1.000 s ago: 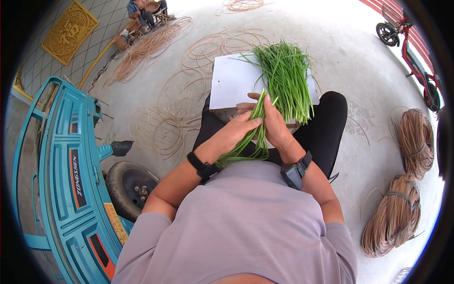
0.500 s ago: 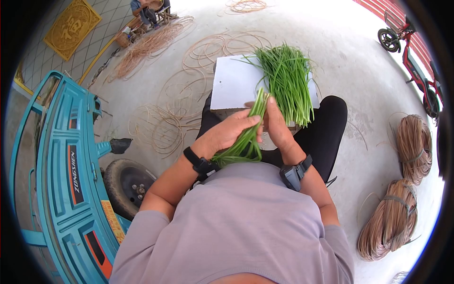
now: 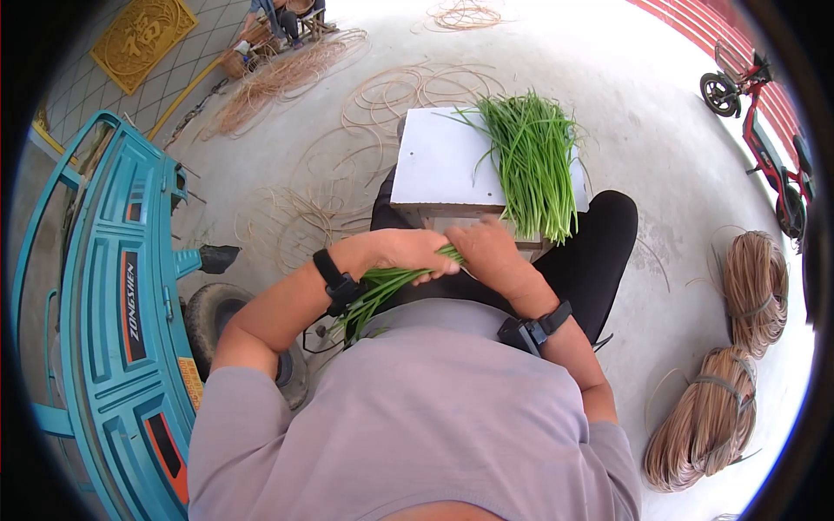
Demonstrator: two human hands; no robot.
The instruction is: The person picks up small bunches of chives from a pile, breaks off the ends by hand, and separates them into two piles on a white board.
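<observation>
My left hand (image 3: 421, 252) is closed around a small bunch of garlic chives (image 3: 380, 291), held low in front of my shirt. The long green leaves droop to the left, below my wrist. My right hand (image 3: 488, 250) is closed at the other end of this bunch, its fingers pressed together against the stems and close to my left fingers. The stem ends are mostly hidden by the hands. Beyond my hands, a larger pile of garlic chives (image 3: 534, 165) lies on the right part of a white board (image 3: 443, 165), stems toward me.
A blue vehicle bed (image 3: 104, 286) with a wheel (image 3: 208, 321) stands at the left. Two tied coils of brown strips (image 3: 708, 425) lie at the right, below a red scooter (image 3: 764, 148). Loose strips (image 3: 287, 78) cover the floor ahead, near a seated person (image 3: 287, 17).
Both hands have come down toward me. The held bunch has turned from nearly upright to slanting left. My right fingers, earlier extended at its upper end, are now curled in.
</observation>
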